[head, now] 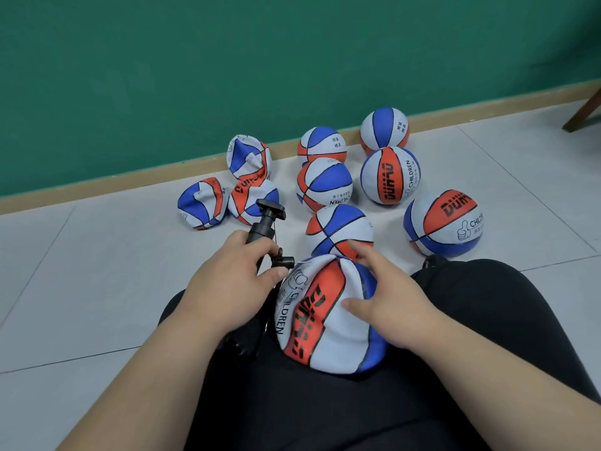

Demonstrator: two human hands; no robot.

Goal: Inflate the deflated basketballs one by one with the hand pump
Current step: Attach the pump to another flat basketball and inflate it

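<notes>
The limp ball (325, 323) is steadied on the lap (325, 415) by the right hand (390, 307), grip wide and flat. The pump (265, 222) is held tight by the left hand (227, 278) at the ball's 10 o'clock, with the needle (304, 262) levelled at it, apparently for insertion.

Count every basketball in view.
10 basketballs: one on the lap, three crumpled at left near the wall, six round on the floor ahead. More could hide behind them.

limp tricolour basketball (325, 317) on lap, black hand pump (265, 222) needle at its top
</notes>
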